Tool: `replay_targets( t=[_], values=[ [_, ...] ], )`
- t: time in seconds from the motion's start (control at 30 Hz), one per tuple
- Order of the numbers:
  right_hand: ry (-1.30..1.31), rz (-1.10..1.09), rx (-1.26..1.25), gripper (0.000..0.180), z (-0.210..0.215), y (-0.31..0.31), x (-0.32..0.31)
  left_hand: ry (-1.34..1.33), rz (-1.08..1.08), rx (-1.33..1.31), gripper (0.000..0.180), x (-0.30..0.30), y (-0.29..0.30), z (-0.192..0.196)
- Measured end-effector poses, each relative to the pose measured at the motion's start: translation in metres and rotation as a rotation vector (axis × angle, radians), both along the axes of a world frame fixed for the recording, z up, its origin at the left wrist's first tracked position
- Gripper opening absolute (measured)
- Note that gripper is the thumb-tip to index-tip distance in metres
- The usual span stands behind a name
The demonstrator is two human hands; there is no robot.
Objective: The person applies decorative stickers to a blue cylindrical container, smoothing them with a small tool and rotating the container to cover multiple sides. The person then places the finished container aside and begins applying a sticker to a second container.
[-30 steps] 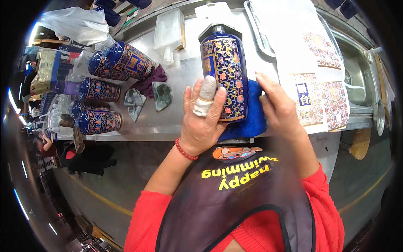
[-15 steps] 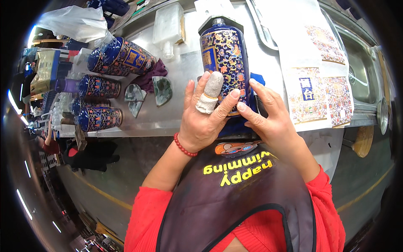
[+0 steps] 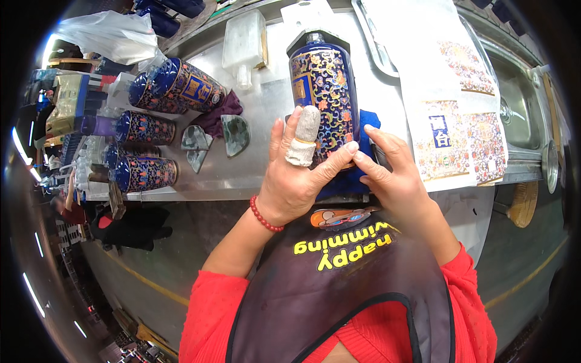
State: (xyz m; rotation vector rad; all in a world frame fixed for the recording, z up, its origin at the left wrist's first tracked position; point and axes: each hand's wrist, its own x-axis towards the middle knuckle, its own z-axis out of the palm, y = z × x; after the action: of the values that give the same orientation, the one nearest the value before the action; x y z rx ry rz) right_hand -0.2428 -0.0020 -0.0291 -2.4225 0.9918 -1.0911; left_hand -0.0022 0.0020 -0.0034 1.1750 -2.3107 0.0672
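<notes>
A dark blue bottle [image 3: 331, 72] with a colourful floral decal lies on the bench, its neck pointing away from me. My left hand [image 3: 293, 181] is open against its lower left side, fingers apart, and a grey-white cloth sleeve [image 3: 307, 130] covers one finger. The left thumb reaches across the bottle's base end. On the other side, my right hand [image 3: 396, 172] is open with spread fingers, a fingertip close to the left thumb at the lower right edge. A blue cloth [image 3: 370, 119] shows beneath and beside the bottle.
Printed decal sheets [image 3: 451, 136] lie at right, before a metal sink [image 3: 523, 109]. Several decorated bottles [image 3: 148, 172] stand at left, near a purple cloth [image 3: 212, 123] and green-grey curved pieces [image 3: 235, 135]. A clear bottle [image 3: 244, 42] lies farther back.
Both hands have slid slightly toward me at the bottle's base end, and the thumb of my left hand has shifted right. The bottle stays in place while the view shifts slightly.
</notes>
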Motion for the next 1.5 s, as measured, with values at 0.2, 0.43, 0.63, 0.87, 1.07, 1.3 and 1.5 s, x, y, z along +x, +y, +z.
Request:
replay_targets(
  t=[0.2,0.43,0.63,0.87,1.07,1.3,1.5],
  values=[
    [-0.001,-0.054,0.059,0.072,0.002,-0.009,0.000,-0.023,0.062,-0.001,0.045,-0.015,0.006,0.004],
    [-0.042,-0.027,0.040,0.083,0.010,-0.019,0.008,0.309,-0.031,0.022,0.086,-0.001,-0.006,-0.016],
    [-0.003,-0.008,0.030,0.081,0.008,-0.021,0.014,0.230,0.003,0.075,0.089,0.000,-0.002,-0.011],
    [-0.015,-0.012,0.031,0.078,0.006,-0.020,0.014,0.137,-0.032,0.120,0.076,-0.002,-0.004,0.000],
    [-0.030,0.006,0.036,0.082,0.016,-0.021,0.014,0.100,-0.061,0.283,0.071,0.002,0.000,0.018],
    [0.060,0.008,0.007,0.086,0.034,-0.024,0.016,0.209,-0.025,0.127,0.074,0.013,-0.049,0.026],
    [0.081,-0.008,0.024,0.086,0.034,-0.022,0.016,0.126,-0.011,0.121,0.078,0.004,-0.066,0.030]
  ],
)
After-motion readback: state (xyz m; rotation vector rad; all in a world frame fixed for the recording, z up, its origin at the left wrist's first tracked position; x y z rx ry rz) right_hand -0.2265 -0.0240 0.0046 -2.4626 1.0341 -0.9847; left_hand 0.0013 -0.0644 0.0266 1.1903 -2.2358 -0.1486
